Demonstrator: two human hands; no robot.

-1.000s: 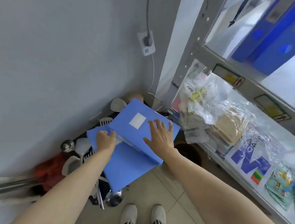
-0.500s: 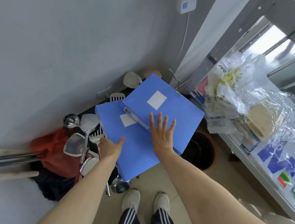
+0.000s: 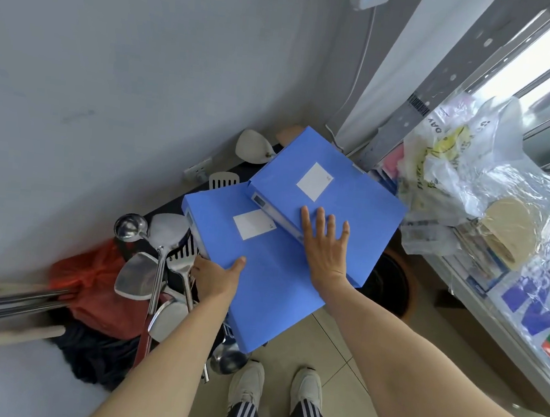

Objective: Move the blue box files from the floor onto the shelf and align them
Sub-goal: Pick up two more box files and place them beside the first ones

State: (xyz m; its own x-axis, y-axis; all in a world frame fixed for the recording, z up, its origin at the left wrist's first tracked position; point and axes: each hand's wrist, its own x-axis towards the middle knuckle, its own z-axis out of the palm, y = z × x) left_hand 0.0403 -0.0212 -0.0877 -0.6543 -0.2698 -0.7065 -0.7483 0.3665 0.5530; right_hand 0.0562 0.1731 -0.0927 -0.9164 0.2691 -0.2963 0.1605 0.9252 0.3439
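Two blue box files lie stacked in the corner, each with a white label. The upper blue box file [image 3: 341, 197] sits skewed across the far part of the lower blue box file [image 3: 266, 290]. My left hand [image 3: 216, 278] grips the left edge of the lower file, thumb on top. My right hand [image 3: 327, 246] rests flat with fingers spread on the near edge of the upper file. The metal shelf [image 3: 478, 302] runs along the right.
Steel ladles and spatulas [image 3: 159, 258] lie left of the files beside a red bag [image 3: 93, 289] and poles [image 3: 9, 304]. Plastic bags [image 3: 469, 178] crowd the shelf's lower level. A dark round bin [image 3: 390, 285] stands under the files. My shoes [image 3: 277, 391] are on the tiled floor.
The view has dropped toward the floor and come nearer to the files. My left hand slid from the upper file's edge down to the lower file's left edge. My right hand stays on the upper file.
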